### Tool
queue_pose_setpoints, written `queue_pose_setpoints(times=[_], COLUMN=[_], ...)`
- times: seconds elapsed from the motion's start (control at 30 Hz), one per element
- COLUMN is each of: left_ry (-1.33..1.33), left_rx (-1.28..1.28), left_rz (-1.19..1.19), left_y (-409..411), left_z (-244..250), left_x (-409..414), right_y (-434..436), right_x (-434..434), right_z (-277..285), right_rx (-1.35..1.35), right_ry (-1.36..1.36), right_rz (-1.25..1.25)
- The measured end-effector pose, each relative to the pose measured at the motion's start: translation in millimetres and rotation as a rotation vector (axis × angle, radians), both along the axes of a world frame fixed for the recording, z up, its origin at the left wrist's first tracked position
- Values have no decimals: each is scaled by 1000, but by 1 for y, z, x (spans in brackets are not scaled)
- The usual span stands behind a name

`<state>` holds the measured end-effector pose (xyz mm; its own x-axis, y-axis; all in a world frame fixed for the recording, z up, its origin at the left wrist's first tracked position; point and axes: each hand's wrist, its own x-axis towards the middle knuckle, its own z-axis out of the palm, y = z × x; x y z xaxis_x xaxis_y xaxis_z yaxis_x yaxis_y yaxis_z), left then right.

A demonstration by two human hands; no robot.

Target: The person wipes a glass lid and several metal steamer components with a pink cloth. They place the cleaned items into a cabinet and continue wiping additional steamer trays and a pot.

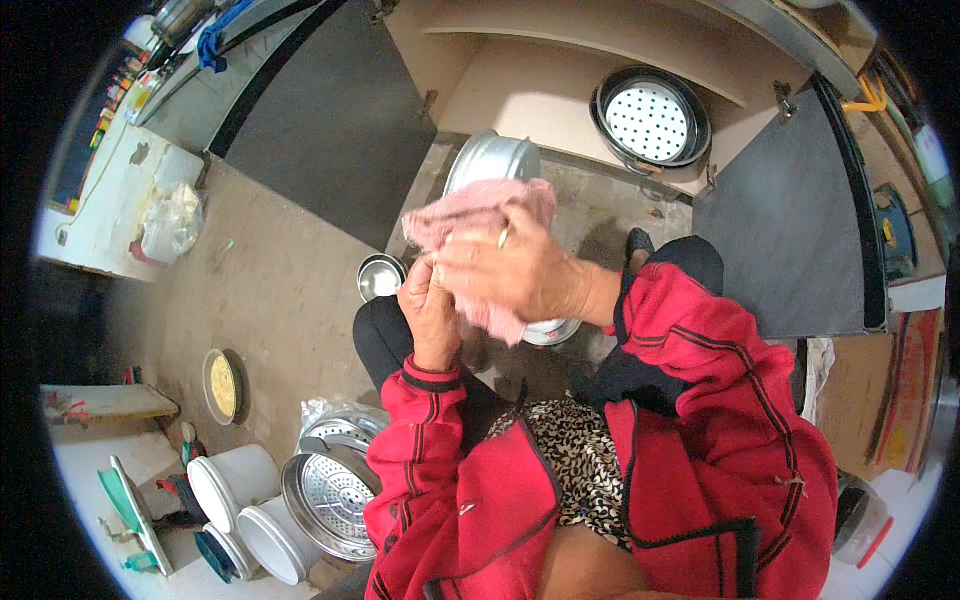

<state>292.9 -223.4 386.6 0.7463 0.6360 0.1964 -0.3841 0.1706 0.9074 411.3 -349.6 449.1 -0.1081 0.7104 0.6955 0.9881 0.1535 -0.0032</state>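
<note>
A round metal pot or pan (487,159) is held up in front of me, its lower part hidden by a pink cloth (480,210). My right hand (517,270), with a ring on one finger, presses the cloth. Close beside it, my left hand (431,307) is closed near the lower edge of the cloth; what its fingers grip is hidden. Below the cloth, the rim of another metal vessel (553,332) shows near the floor. A small metal bowl (381,277) stands on the floor left of my hands.
An open low cabinet (517,82) holds a pan with a perforated steamer plate (649,120). Its dark doors (322,120) stand wide on both sides. At lower left are a steel steamer (334,491), white buckets (240,480) and a bowl with yellowish contents (223,386).
</note>
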Motion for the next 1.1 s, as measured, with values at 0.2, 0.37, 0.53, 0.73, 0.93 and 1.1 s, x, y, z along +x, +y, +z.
queue_pose_setpoints(times=[0.2,0.37,0.53,0.73,0.93,1.1], left_ry=[82,-29,-194,-127,-111,-134], left_rx=[145,56,-374,-449,-479,-603], left_rz=[0,10,11,-2,-184,-136], left_y=[0,2,1,10,12,6], left_z=[9,25,21,13,-7,8], left_x=[-7,-21,13,17,9,1], right_y=[3,-19,-2,-22,6,-4], right_x=[51,107,67,-40,27,93], right_z=[16,-18,-77,-51,7,6], right_rx=[245,256,377,134,147,308], right_ry=[290,1169,1048,383,120,352], right_rz=[-37,-526,-439,-197,4,-381])
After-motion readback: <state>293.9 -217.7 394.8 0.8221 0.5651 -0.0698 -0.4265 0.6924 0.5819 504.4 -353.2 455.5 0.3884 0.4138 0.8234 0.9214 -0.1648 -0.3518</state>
